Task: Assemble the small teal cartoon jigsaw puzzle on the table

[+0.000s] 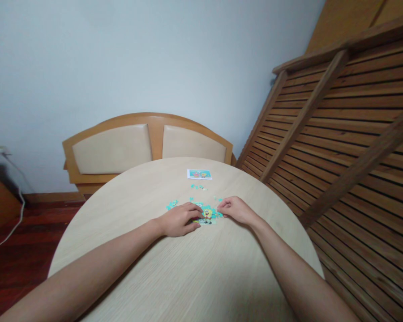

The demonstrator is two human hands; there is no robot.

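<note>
A partly joined jigsaw puzzle (pixel 207 216), turquoise with a yellow cartoon figure, lies flat on the round pale wooden table (pixel 174 273). My left hand (pixel 179 219) rests over its left part, fingers spread and covering some of the picture. At the puzzle's right edge, my right hand (pixel 237 210) has thumb and forefinger pinched together on what looks like a small jigsaw piece, mostly hidden by the fingertips. Loose jigsaw pieces (pixel 172 205) lie beyond my left hand, and a few others sit close to my right fingertips.
Farther back on the table are a row of loose pieces (pixel 199 187) and a picture card (pixel 199 174) with two cartoon figures. A padded headboard (pixel 157 134) stands behind the table against the wall. Wooden slats (pixel 339 120) lean along the right side. A white cable (pixel 21 201) hangs at left.
</note>
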